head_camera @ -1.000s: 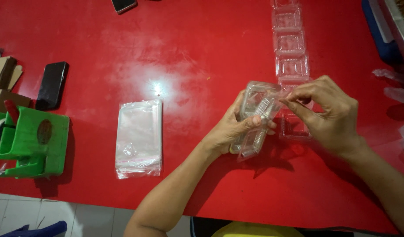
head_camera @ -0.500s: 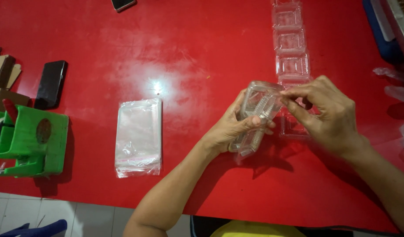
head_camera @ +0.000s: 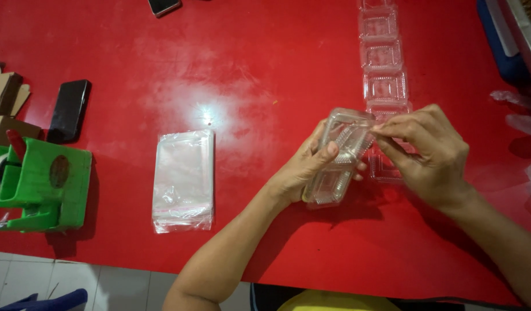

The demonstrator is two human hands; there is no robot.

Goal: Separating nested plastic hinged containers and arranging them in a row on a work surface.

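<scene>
A clear plastic clamshell container (head_camera: 338, 155), thin, glossy and ribbed with rounded corners, sits in the left hand (head_camera: 303, 167), whose fingers curl around its near side with the thumb pressed on top. Its long axis tilts from the lower end by the left palm up and away toward the right hand (head_camera: 429, 152), which pinches the container's upper corner between thumb and fingertips. The container is lifted just above the red table (head_camera: 248, 63), a smooth, shiny surface. Beyond and under the right hand runs a row of empty clear trays (head_camera: 383, 55), same thin plastic, lined up away from the person. Well to the left of the left hand lies a flat stack of clear plastic bags (head_camera: 183, 178), with open red surface between. Farther left stand a green tape dispenser (head_camera: 43, 184) and a black phone (head_camera: 69, 109).
</scene>
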